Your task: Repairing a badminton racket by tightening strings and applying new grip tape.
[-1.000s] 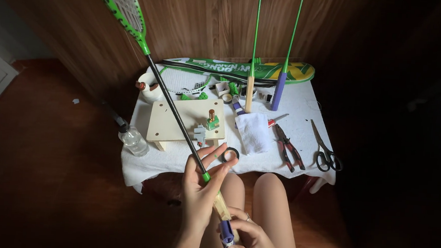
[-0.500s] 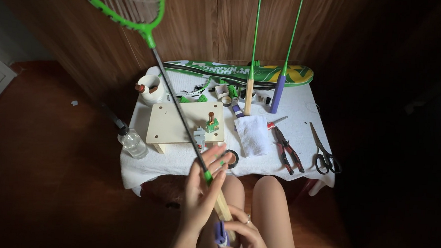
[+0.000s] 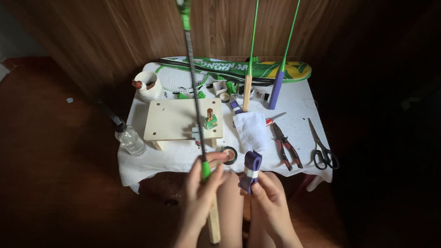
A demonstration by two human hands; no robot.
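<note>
Hands work just below the table's near edge, above the person's knees. The left hand is clamped around a badminton racket where its green collar meets the bare wooden handle, the shaft rising over the table toward the wall. The right hand is closed on a folded purple grip tape with a white band. On the table lie a wooden block near the middle, a white cloth, pliers and scissors toward the right edge. A small bottle stands at the left edge.
</note>
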